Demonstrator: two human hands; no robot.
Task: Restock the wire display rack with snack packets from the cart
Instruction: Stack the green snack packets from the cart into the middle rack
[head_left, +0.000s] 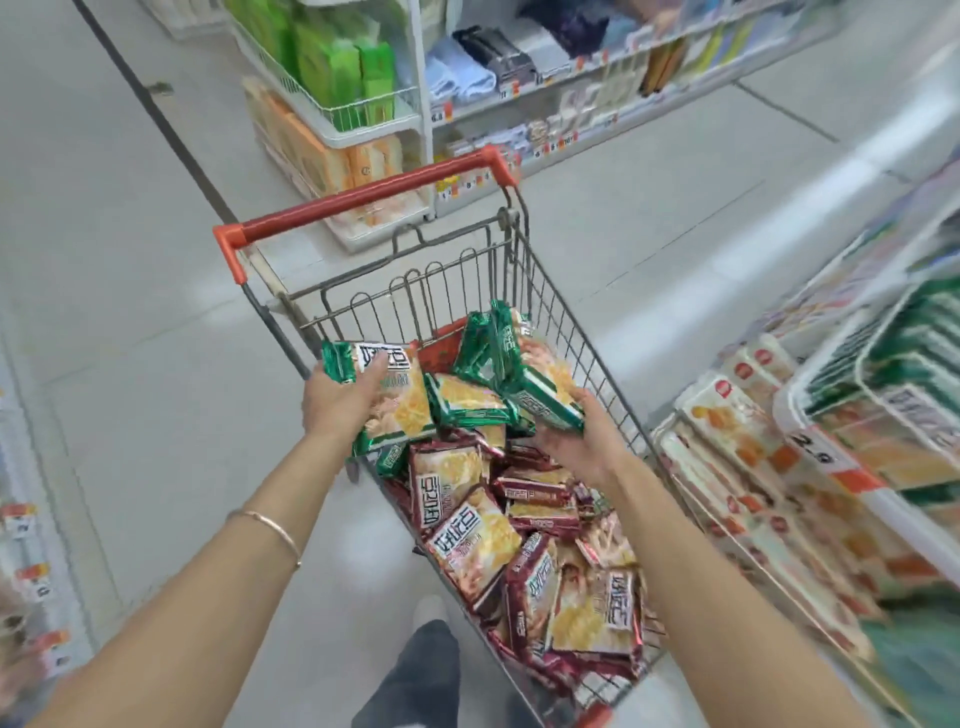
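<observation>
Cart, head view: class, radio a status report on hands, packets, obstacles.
Left hand grips a green packet. Right hand grips green packets. Both above the cart, red packets beneath. Wire rack at right, nothing between.

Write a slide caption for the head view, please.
Left hand and right hand grip green snack packets over the cart beside the rack.

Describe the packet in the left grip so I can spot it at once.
Find the wire shopping cart with the red handle. At its left rim the left grip holds a green-edged snack packet with a yellow front. It alone overhangs that rim; the green packets in the right grip sit inside, and the maroon packets lie nearer.
</observation>
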